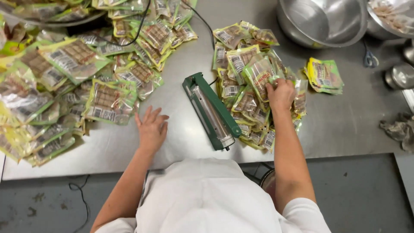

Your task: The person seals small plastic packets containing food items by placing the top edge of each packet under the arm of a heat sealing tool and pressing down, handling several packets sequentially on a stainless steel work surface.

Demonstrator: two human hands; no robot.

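Gripping a clear, green-edged packet (258,73) at its lower corner, the fingers (271,86) of the right hand (280,94) close on it atop a heap of packets (250,108) at centre right of the frame. The left hand (152,128) rests palm down on the bare steel tabletop (345,125) at lower centre left, its fingers (148,114) spread wide and holding nothing, the tips just beside a much larger pile of packets (73,82) filling the upper left. Between the two hands lies a green heat sealer (211,111), set at a slant, its black cord (202,19) trailing toward the top edge. A small stack of packets (324,76) sits apart at right. Two big metal bowls (323,19) stand at upper right, with scissors (369,58) just beside them and a crumpled grey cloth (399,129) at the right edge.
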